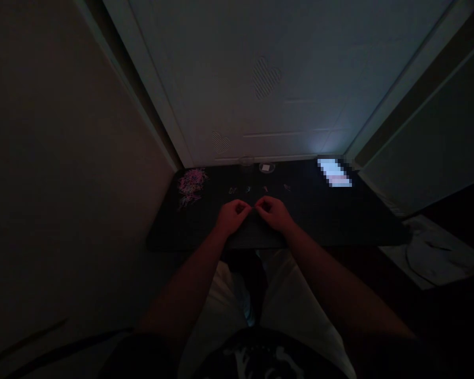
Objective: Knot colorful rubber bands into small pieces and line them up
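Both hands meet over the middle of a dark table [319, 221], fingertips almost touching. My left hand [233, 213] is closed in a pinch, and what it holds is too small and dark to make out. Facing it, my right hand [273, 210] pinches in the same way, its fingertips beside the left ones. Just beyond the hands lies a row of small items: a pale looped piece [233, 190], a bluish piece [248, 189], a reddish piece [265, 189] and a pinkish piece [286, 187]. Dim light hides their kind.
A pile of thin pink and purple pieces [192, 184] lies at the table's left. At the back stand a clear cup [246, 163] and a round clear dish [267, 168] with a white square inside. A glowing, blurred-out screen [335, 172] lies back right. A white panel [300, 63] rises behind.
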Motion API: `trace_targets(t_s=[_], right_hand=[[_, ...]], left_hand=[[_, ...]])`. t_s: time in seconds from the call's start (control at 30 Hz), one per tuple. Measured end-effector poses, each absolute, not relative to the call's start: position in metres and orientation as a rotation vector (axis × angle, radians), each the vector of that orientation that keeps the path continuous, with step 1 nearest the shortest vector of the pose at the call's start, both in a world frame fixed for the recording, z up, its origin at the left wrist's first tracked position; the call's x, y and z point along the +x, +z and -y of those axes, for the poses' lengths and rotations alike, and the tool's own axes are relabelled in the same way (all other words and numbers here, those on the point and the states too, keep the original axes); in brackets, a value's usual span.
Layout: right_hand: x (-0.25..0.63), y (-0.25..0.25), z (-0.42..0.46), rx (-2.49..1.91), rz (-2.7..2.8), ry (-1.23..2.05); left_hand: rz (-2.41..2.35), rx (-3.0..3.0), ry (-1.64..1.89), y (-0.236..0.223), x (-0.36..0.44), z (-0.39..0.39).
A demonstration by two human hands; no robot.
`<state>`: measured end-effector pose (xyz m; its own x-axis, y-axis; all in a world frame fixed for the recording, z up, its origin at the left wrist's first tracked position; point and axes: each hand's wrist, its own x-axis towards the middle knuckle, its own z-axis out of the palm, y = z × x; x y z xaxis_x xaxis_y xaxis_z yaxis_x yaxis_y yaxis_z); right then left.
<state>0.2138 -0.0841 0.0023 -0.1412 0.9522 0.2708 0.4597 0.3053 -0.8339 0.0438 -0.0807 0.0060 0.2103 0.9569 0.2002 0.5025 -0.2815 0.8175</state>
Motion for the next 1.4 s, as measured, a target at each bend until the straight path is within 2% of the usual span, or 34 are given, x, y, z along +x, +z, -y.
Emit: trace_targets(t_s=[0.67, 1.4], right_hand=[[0.2132, 0.0057, 0.0818, -1.415, 1.669, 0.572], [0.2122, 0.0048, 0.0850, -1.300, 1.833, 0.667]], left_hand=[[-1.237, 1.969, 0.809, 0.0088, 0.0427, 0.0836], [-1.346, 1.949, 0.918, 0.0106, 0.0456, 0.0877]])
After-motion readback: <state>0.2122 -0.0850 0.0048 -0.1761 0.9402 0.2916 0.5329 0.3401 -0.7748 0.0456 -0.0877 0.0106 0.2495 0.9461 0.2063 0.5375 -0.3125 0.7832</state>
